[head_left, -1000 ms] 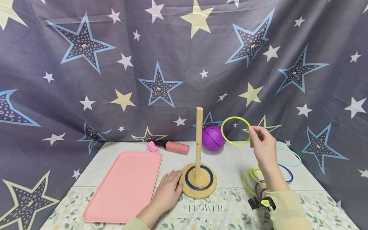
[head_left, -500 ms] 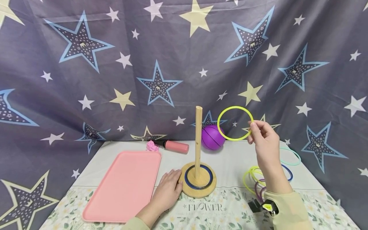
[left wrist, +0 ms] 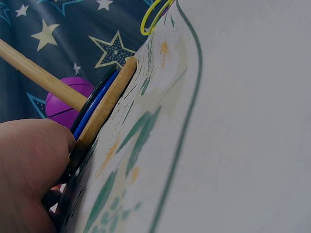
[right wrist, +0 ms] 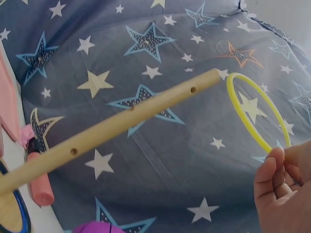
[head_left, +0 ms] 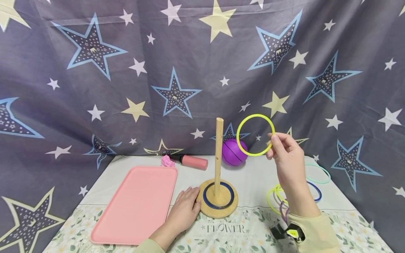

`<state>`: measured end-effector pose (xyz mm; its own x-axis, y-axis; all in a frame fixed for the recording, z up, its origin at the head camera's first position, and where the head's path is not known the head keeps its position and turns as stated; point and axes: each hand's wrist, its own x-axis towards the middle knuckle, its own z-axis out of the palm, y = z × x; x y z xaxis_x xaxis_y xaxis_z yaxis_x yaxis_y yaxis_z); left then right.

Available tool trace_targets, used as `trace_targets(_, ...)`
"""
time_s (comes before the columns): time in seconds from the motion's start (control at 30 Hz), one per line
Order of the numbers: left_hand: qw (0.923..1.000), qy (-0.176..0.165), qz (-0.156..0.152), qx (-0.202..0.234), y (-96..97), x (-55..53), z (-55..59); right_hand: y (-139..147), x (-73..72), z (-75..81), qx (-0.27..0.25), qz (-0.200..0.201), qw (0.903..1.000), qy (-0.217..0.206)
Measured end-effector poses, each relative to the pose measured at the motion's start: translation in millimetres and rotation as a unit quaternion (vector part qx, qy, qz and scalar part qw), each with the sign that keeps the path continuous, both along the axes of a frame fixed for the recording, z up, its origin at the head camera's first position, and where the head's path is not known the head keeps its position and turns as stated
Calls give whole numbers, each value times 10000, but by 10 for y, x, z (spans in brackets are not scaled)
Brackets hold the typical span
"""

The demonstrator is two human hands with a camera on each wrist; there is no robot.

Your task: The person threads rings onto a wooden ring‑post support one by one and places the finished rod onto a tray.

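My right hand [head_left: 288, 160] pinches a yellow ring [head_left: 238, 135] by its right edge, holding it up in the air to the right of a wooden peg [head_left: 219, 151]. In the right wrist view the yellow ring [right wrist: 243, 115] is seen near the peg's top end, apart from it. The peg stands upright on a round wooden base [head_left: 218, 213]. Around its foot lie a blue ring and a black ring [head_left: 233, 196], stacked on the base. My left hand [head_left: 185, 207] rests on the table with its fingers at the base's left edge.
A pink tray [head_left: 136, 205] lies on the left. Behind it are a pink crumpled item [head_left: 167, 161] and a pink hand pump [head_left: 194, 162]. A purple ball [head_left: 233, 153] sits behind the peg. Loose yellow, purple and blue rings [head_left: 274, 200] and a teal ring [head_left: 327, 179] lie right.
The yellow ring has risen and shifted left toward the peg in my right hand, turning to face the head camera more. My left hand has stayed at the base.
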<state>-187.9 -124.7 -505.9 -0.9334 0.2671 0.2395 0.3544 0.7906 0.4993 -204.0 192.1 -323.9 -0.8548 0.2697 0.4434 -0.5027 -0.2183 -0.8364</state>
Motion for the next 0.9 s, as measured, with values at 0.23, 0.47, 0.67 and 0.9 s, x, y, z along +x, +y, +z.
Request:
trace_targets(0.23,10000,3,-23,1,-1,-3,17,-197,-44,109,234,239,9993,184)
trace_targets(0.47,10000,7,-37,33,-15,-9,11,-398,-104,214,465,436,9975,301)
trace_targets(0.67,10000,-23,-33,21,-14,-2,-11,-547,-162,222,482,580,9967,291)
trace_targets(0.9,10000,15,-33,4,-9,5,-22,-648,-203,146,442,598,9972,112)
